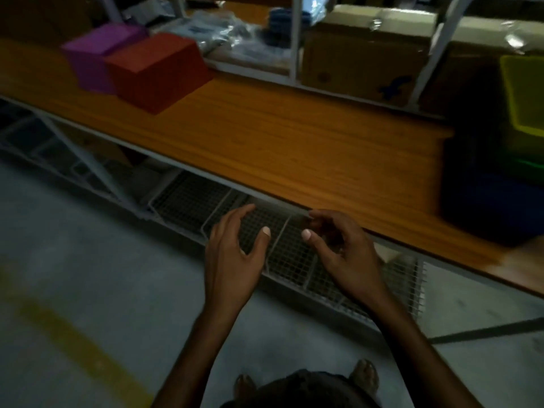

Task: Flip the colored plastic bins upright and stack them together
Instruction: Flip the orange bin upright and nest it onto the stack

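Observation:
A red bin (159, 72) and a purple bin (94, 54) sit upside down side by side at the far left of the wooden shelf (294, 142). At the right edge stands a stack of upright bins (500, 172), yellow-green on top, green and dark blue below. My left hand (232, 257) and my right hand (344, 251) hover in front of the shelf's near edge, both with nothing in them and fingers loosely spread. The picture is blurred.
Cardboard boxes (362, 60) and plastic-wrapped goods (223, 33) fill the back of the shelf behind white uprights. Wire mesh baskets (191, 201) sit on the lower level under my hands. The grey floor has a yellow line (73, 340) at left.

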{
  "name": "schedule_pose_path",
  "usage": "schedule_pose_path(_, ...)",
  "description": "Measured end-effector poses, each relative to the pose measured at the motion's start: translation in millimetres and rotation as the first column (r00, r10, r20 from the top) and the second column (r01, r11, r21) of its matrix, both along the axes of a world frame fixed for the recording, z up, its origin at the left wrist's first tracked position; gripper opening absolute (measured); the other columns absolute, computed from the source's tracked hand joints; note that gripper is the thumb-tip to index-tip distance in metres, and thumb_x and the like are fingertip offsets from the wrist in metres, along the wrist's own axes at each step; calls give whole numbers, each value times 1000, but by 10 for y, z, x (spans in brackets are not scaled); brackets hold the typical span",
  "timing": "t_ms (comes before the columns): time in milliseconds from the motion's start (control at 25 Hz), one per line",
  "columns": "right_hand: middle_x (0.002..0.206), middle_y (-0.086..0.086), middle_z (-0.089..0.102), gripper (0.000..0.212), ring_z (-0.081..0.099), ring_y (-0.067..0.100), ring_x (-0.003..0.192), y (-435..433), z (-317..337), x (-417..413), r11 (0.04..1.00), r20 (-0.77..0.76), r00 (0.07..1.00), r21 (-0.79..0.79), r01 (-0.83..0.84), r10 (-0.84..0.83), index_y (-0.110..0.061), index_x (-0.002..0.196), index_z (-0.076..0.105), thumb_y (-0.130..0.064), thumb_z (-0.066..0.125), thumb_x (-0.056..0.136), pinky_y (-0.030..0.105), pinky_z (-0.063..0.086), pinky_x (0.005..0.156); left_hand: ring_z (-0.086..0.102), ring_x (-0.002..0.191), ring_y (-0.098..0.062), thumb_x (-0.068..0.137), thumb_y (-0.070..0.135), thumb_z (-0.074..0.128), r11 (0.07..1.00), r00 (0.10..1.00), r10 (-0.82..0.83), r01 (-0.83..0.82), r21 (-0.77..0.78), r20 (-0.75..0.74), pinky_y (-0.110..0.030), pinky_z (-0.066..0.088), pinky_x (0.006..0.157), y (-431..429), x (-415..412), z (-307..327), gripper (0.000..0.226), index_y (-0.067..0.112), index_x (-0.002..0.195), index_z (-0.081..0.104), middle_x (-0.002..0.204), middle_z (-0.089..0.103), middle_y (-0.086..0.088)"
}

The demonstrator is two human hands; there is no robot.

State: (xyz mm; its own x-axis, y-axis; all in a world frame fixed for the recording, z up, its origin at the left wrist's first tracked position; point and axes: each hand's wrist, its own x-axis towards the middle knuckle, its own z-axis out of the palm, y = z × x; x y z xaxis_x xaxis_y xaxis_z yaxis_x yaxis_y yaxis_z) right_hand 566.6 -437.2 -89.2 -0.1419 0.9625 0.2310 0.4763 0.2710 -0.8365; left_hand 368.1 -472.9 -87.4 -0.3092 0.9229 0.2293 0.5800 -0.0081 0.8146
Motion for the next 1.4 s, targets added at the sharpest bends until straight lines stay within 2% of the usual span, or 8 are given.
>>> schedule_pose_path(80, 109, -19, 67, 30, 64, 1, 99, -1, 2, -529, 998, -45, 998, -35, -43, 41, -33, 122, 65, -42, 67, 94, 36, 59, 81, 50, 127, -8, 94, 41, 65, 999, 999, 46, -46, -18, 28, -41, 49, 102, -89, -510, -1, 43, 38, 135, 54, 134, 54, 15)
schedule_pose_path(240, 108, -20, 66, 29, 63, -4, 100, 139, 133, -1390, 988, -105, 987, -81, -128, 120, -36, 122, 64, -43, 65, 93, 24, 55, 81, 50, 121, -1, 93, 38, 67, 993, 989, 118, -118, -10, 89, -23, 47, 93, -61, -1295, 62, 40, 37, 131, 57, 129, 55, 17)
schedule_pose_path(320, 109, -22, 65, 28, 62, -6, 100, 313, 197, -1725, 982, -103, 982, -80, -168, 160, -38, 121, 62, -44, 64, 93, 20, 52, 79, 52, 122, -4, 94, 37, 67, 987, 979, 158, -158, -12, 128, -12, 43, 87, 91, -1618, 104, 39, 34, 131, 59, 132, 58, 13)
schedule_pose_path(400, 111, -22, 65, 29, 61, -8, 101, 544, 254, -2025, 977, -96, 977, -75, -198, 190, -41, 121, 60, -45, 63, 93, 18, 51, 77, 54, 123, -8, 94, 38, 66, 986, 974, 167, -169, 5, 155, -9, 42, 83, 303, -1911, 157, 38, 32, 132, 59, 133, 59, 11)
schedule_pose_path(600, 111, -17, 67, 30, 64, -5, 99, 1291, 301, -2710, 980, -142, 971, -24, -200, 194, -32, 124, 62, -39, 66, 96, 16, 49, 72, 52, 127, -8, 94, 39, 65, 986, 975, 140, -153, 61, 172, -34, 50, 100, 1065, -2645, 236, 37, 37, 130, 58, 134, 57, 14)
schedule_pose_path(1080, 112, -20, 67, 33, 62, -8, 101, 2985, 385, -4114, 986, -133, 979, -40, -163, 156, -32, 126, 63, -42, 67, 94, 21, 50, 73, 53, 118, -9, 94, 28, 67, 981, 963, 177, -189, 38, 203, -25, 45, 83, 2770, -4040, 350, 33, 31, 126, 60, 127, 59, 10)
schedule_pose_path(1240, 121, -16, 65, 39, 61, -4, 107, 3471, 243, -4662, 993, -79, 991, -44, -107, 103, -28, 129, 62, -45, 67, 94, 26, 55, 77, 54, 120, -11, 93, 26, 69, 991, 962, 129, -133, 2, 242, -36, 48, 94, 3495, -4728, 177, 36, 27, 128, 59, 128, 59, 10)
schedule_pose_path(1400, 131, -10, 63, 50, 62, 5, 113, 3989, -29, -5236, 996, -48, 998, -75, 39, -43, -22, 135, 60, -47, 68, 92, 34, 58, 83, 52, 125, -18, 93, 24, 70, 997, 966, 20, 1, -80, 257, -37, 46, 99, 4354, -5524, -68, 54, 21, 142, 47, 139, 53, 0)
